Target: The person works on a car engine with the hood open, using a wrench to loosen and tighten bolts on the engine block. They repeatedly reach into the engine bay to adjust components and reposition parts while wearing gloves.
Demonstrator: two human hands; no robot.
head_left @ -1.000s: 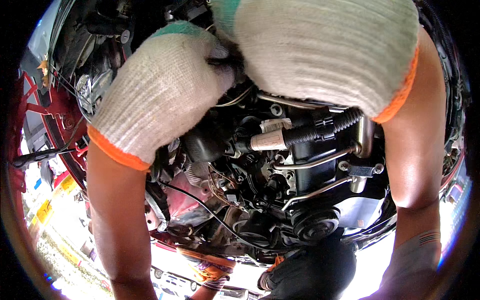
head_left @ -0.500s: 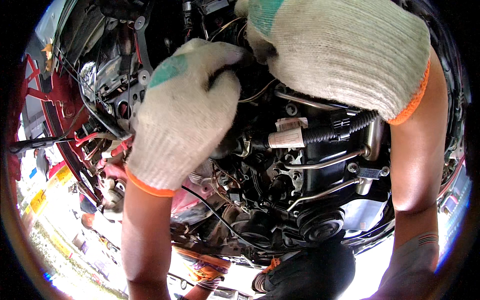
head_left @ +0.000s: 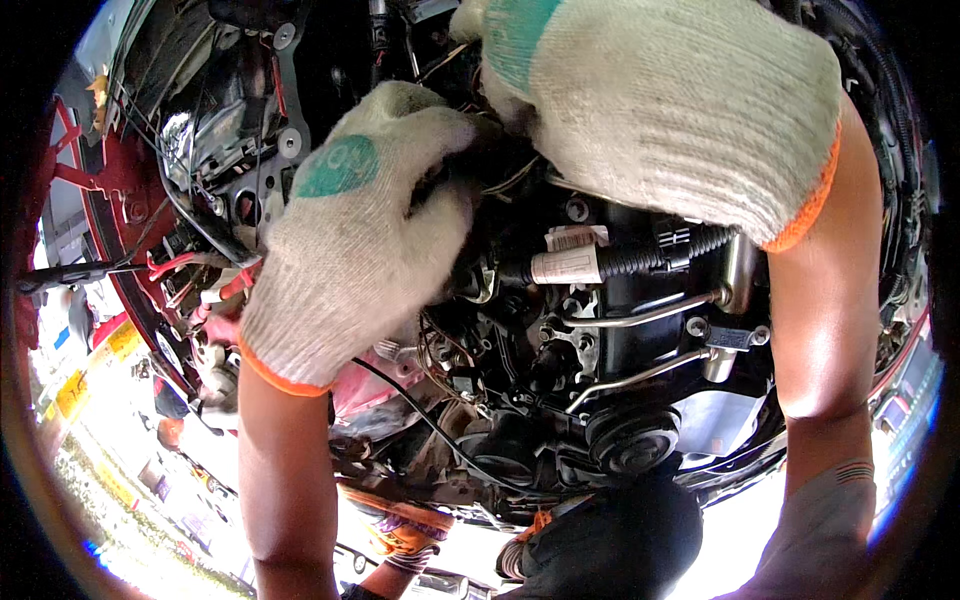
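Observation:
Deep among dark engine parts, my left hand (head_left: 365, 225), in a white knit glove with a green patch and orange cuff, has its thumb and fingers curled in. Whatever they grip is lost in shadow. My right hand (head_left: 665, 110), gloved alike, reaches across from the right with its fingers bent close to the left hand's fingertips. Its back hides most of its fingers and anything in them. Thin light-coloured wires (head_left: 515, 180) run between and below the two hands.
Below my right hand lie a ribbed black conduit (head_left: 640, 255) with a white label (head_left: 565, 265), bent metal pipes (head_left: 650, 313) and a round black cap (head_left: 632, 440). Red bodywork (head_left: 120, 200) stands at left. Another person's orange-gloved hand (head_left: 405, 530) shows at the lower edge.
Both hands keep close together at the same spot. The left has turned slightly, showing more of its green patch, and the right has shifted a little left. The whole view has moved slightly.

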